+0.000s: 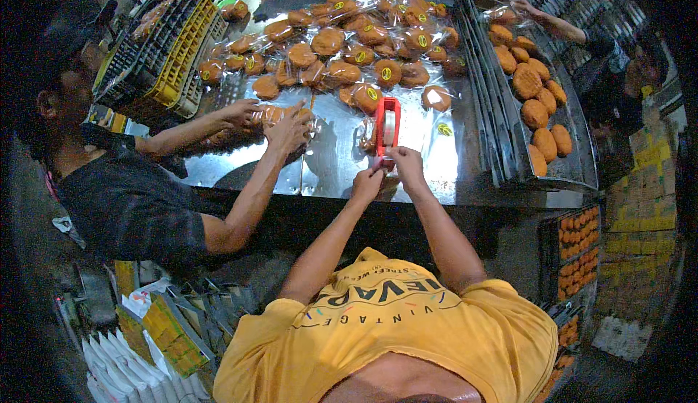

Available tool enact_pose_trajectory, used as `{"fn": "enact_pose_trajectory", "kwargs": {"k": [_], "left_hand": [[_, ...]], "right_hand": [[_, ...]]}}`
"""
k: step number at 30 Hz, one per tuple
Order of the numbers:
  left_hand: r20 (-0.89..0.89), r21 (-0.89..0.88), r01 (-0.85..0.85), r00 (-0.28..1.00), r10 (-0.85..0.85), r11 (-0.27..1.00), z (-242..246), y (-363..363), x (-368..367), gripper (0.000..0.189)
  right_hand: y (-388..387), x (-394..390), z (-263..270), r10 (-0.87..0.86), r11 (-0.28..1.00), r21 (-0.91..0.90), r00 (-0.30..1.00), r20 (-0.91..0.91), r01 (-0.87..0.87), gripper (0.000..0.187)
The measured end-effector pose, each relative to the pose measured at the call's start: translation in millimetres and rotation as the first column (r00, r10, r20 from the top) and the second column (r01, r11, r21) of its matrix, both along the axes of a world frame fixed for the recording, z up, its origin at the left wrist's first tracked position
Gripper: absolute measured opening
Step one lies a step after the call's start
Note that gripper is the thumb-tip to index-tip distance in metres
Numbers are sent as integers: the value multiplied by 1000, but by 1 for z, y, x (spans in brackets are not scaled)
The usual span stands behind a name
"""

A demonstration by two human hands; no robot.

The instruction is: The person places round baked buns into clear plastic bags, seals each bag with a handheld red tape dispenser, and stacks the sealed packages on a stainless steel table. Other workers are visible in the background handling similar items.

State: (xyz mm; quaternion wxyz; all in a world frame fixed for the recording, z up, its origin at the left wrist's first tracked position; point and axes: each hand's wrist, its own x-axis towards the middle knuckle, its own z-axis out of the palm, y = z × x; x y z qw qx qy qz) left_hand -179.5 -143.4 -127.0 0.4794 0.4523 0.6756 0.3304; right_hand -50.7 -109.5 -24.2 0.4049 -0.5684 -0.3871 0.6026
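Note:
A red tape dispenser (387,125) with a roll of tape stands on the metal table (327,168) before me. My left hand (367,183) is at its near end, fingers pinched together near a small purplish thing too small to name. My right hand (408,167) touches the near right side of the dispenser, thumb and fingers together; whether tape is between them cannot be told. Just left of the dispenser lies a clear plastic wrapper (366,133). Beyond it are heaped round brown buns in clear bags (387,73), several with yellow stickers. One bagged bun (436,98) lies apart at the right.
At my left, a co-worker's hands (286,130) rest on a row of wrapped buns. Yellow and dark plastic crates (182,56) stand beyond. On the right, stacked metal trays hold unwrapped buns (527,82), with another person's hand (523,7) at the far end. Racked trays of buns (578,234) stand below.

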Motion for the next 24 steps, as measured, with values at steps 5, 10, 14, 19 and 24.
{"fn": "enact_pose_trajectory", "kwargs": {"k": [5,10,14,19,24], "left_hand": [[187,-173,-112,972,145,979,17,-39,-18,41],[-31,-4,-195,980,194,981,34,-40,-37,39],[-117,243,-70,988,101,968,74,-29,-24,35],[299,114,-112,951,74,987,77,-12,-37,31],[640,-12,127,763,-90,992,110,1,-37,44]], "right_hand": [[-21,32,-54,209,977,-40,900,383,-209,23],[-37,19,-32,284,932,220,958,46,-287,19],[-35,6,-14,172,926,301,965,197,-227,20],[-26,20,22,252,653,516,801,542,-555,32],[15,36,26,213,631,449,698,683,-632,41]]}}
